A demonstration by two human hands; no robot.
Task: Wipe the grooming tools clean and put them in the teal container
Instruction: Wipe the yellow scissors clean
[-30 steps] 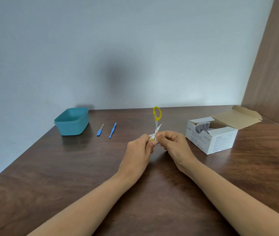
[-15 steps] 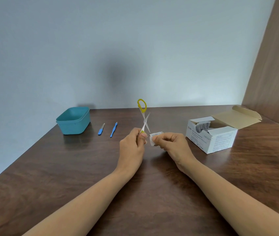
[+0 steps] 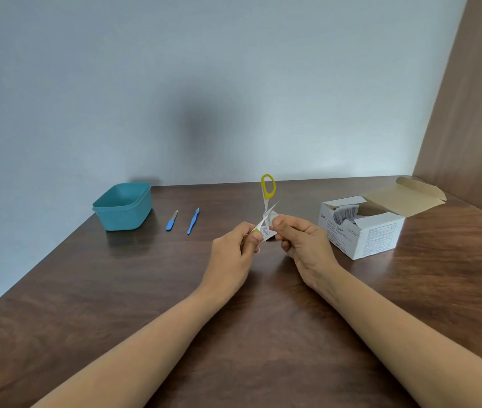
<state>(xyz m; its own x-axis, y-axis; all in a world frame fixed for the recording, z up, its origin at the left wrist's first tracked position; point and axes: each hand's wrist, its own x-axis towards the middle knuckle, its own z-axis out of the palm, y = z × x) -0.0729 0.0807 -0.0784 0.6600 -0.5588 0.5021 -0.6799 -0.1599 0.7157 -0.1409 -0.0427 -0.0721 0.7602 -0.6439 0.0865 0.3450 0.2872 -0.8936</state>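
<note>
Now the swab (image 3: 266, 232) had met the scissors (image 3: 266, 205) again — half a second before, they were apart. Curled round the lower yellow handle, the left hand (image 3: 233, 254) held them upright above the table (image 3: 116, 304) — the right hand (image 3: 301, 242) pinched the swab on a blade, well right of the teal container (image 3: 125, 214).

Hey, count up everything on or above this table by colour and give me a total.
Teal: 1, container
Blue: 2, left tool, right tool
Yellow-handled: 1, scissors
White: 2, wipe, box
Total: 6
</note>
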